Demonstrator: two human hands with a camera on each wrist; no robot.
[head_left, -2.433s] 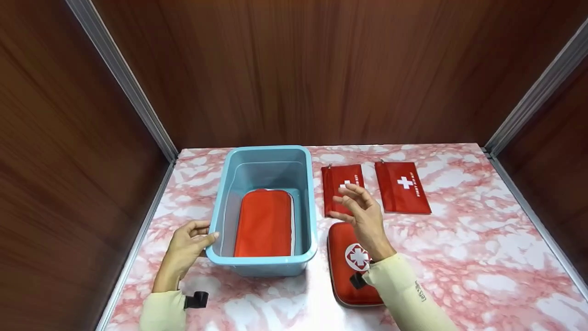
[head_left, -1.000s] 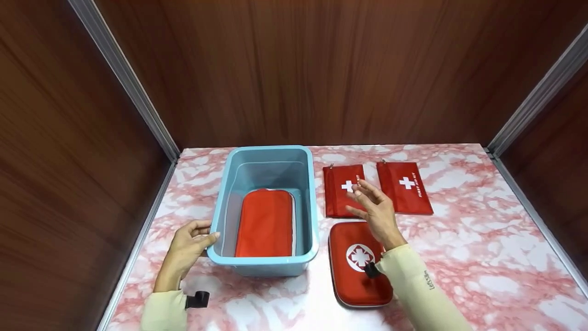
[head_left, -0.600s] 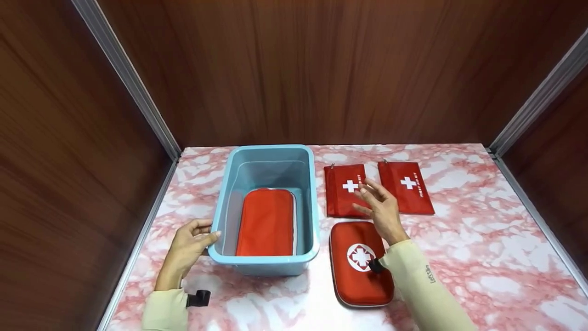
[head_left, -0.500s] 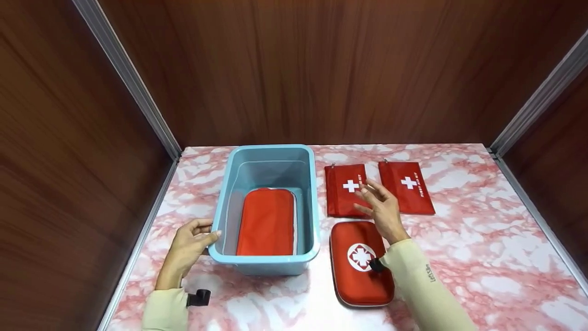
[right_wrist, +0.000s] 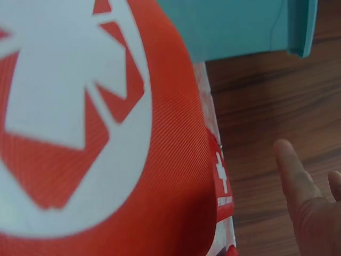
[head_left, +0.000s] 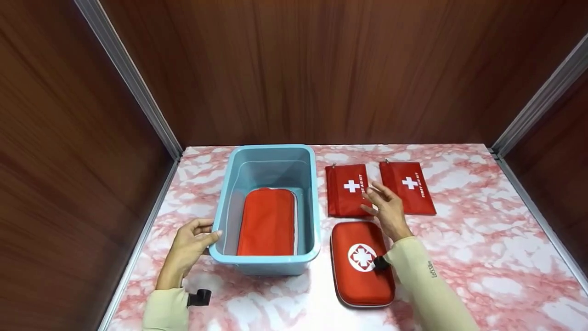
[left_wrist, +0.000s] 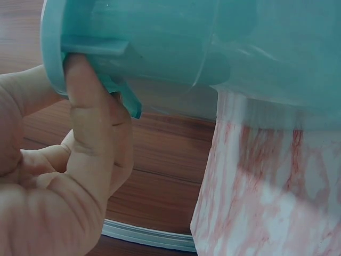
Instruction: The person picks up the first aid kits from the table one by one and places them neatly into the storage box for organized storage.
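In the head view my left hand (head_left: 190, 241) pinches the left rim of a light blue plastic bin (head_left: 271, 259), thumb over the edge. The left wrist view shows those fingers (left_wrist: 88, 114) curled under the rim. Inside the bin lies a red first aid case (head_left: 268, 223), its plain side up. My right hand (head_left: 388, 211) hovers with spread fingers and holds nothing. Below it, a red hard-shell first aid case (head_left: 353, 287) with a white cross emblem lies on the table. Two flat red first aid pouches, a left one (head_left: 342, 197) and a right one (head_left: 415, 200), lie behind that hand.
The pink and white marbled table (head_left: 482, 239) has dark wood panels (head_left: 321, 73) at its back and sides. Metal strips (head_left: 546, 92) run along the panel corners. A black wrist mount (head_left: 200, 298) sits on the left sleeve.
My right hand has drifted right, away from the bin, uncovering more of the left pouch and the hard-shell case. The left hand stays on the bin rim.
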